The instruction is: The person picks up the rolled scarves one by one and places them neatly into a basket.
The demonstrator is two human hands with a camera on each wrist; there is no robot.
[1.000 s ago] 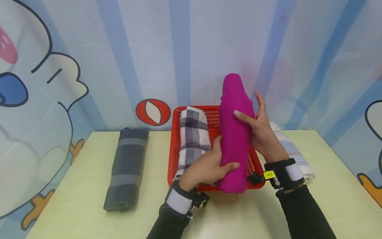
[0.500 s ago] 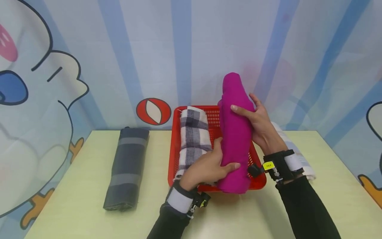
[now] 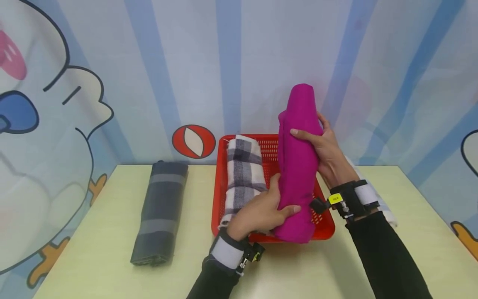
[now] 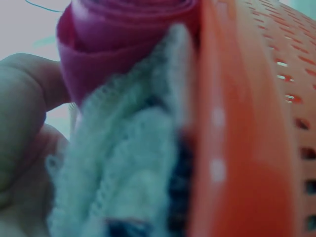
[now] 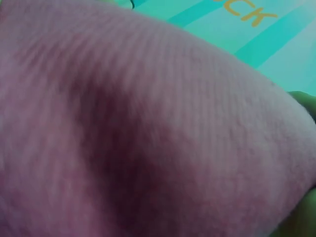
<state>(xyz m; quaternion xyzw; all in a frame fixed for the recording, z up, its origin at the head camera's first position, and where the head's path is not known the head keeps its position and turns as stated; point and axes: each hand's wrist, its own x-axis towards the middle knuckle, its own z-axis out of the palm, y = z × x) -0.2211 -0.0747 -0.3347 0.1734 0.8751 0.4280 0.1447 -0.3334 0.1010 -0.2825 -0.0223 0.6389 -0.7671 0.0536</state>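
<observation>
A rolled-up magenta scarf (image 3: 298,178) slants over the right half of the red basket (image 3: 217,182), its far end raised above the back rim. My left hand (image 3: 261,209) grips its near end, thumb on top. Farther up, my right hand (image 3: 328,153) holds its right side, thumb across the top and fingers behind. A rolled black-and-white checked scarf (image 3: 244,166) lies in the basket's left half, partly behind my left hand. In the left wrist view, the magenta roll's spiral end (image 4: 108,59) sits by the checked fabric (image 4: 133,158). Magenta fabric (image 5: 197,123) fills most of the right wrist view.
A rolled dark grey striped scarf (image 3: 159,211) lies on the table (image 3: 97,232) left of the basket. To the right, a pale rolled cloth (image 3: 382,205) is mostly hidden by my right wrist. A printed backdrop (image 3: 254,62) stands behind the table.
The magenta scarf's far end has moved slightly up and to the right, my right hand moving a little with it. The left hand keeps its hold on the near end.
</observation>
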